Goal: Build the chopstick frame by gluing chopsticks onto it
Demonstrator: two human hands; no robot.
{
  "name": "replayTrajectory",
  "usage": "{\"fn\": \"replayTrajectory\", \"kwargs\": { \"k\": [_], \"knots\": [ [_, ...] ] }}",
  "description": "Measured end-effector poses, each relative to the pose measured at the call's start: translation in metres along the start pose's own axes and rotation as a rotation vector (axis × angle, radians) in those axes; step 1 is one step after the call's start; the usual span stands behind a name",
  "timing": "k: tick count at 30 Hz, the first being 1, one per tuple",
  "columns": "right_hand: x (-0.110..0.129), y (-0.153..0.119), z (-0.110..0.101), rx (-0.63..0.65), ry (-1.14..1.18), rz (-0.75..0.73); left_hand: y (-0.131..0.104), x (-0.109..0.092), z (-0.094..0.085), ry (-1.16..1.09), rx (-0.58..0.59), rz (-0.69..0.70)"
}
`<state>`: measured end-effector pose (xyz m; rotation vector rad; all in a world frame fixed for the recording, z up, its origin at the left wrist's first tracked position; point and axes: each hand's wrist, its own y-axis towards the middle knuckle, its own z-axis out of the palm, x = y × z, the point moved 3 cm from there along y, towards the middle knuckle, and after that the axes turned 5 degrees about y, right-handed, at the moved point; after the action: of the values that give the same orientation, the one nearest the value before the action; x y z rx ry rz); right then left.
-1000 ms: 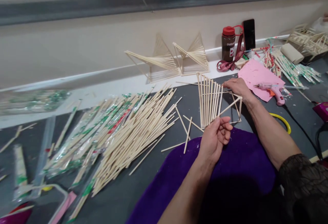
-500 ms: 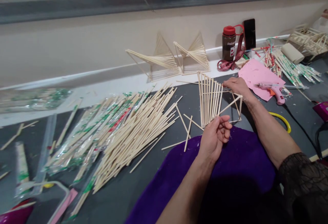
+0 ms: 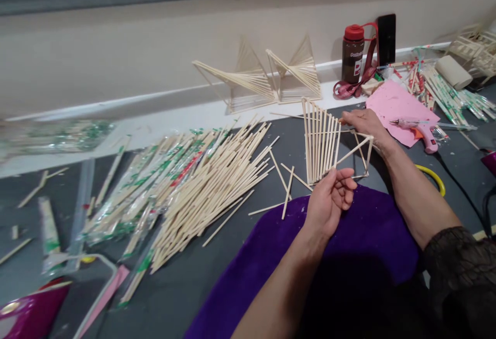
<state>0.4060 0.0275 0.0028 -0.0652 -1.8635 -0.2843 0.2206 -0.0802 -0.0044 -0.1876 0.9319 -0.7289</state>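
Note:
In front of me is a frame of wooden chopsticks (image 3: 318, 142), with a fan of sticks side by side on its left and a boxy open end on its right. My left hand (image 3: 329, 197) pinches the lower end of the fan's rightmost chopstick (image 3: 337, 142); the other fingers are curled. At that stick's upper end are the fingertips of my right hand (image 3: 366, 126), closed together, partly hidden by the frame. A purple cloth (image 3: 271, 261) lies below my hands. Several loose chopsticks (image 3: 287, 191) rest just left of the frame.
A big pile of bare chopsticks (image 3: 217, 189) and wrapped chopsticks (image 3: 143, 179) covers the left. Two finished-looking stick frames (image 3: 253, 88) stand against the wall. At right are a glue gun (image 3: 418, 127) on pink paper (image 3: 395, 104), a bottle (image 3: 352, 60) and a phone (image 3: 386, 39).
The view has tilted down and shifted slightly, so everything sits a little higher and further right. Both hands keep the same hold on the frame's chopstick.

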Motion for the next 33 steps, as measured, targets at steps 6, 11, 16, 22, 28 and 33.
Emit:
{"fn": "replayTrajectory", "kwargs": {
  "k": [6, 11, 16, 22, 28, 33],
  "knots": [
    [0.002, -0.001, 0.0, 0.0, -0.015, -0.001, 0.0, 0.001, 0.0, -0.008, 0.0, -0.006],
    [0.002, -0.002, 0.0, 0.017, -0.008, 0.009, 0.0, 0.003, -0.001, -0.02, 0.002, -0.002],
    [0.007, -0.005, 0.0, -0.002, 0.001, 0.018, 0.001, 0.007, -0.001, -0.039, 0.039, 0.014],
    [0.009, -0.005, 0.001, 0.011, 0.005, 0.0, 0.0, 0.011, 0.0, -0.051, 0.065, 0.005],
    [0.013, -0.007, 0.0, 0.034, -0.025, 0.007, -0.001, 0.009, 0.0, -0.042, 0.07, 0.016],
    [0.015, -0.009, 0.0, 0.036, -0.043, 0.024, -0.001, 0.005, 0.0, -0.059, 0.051, 0.032]
  ]
}}
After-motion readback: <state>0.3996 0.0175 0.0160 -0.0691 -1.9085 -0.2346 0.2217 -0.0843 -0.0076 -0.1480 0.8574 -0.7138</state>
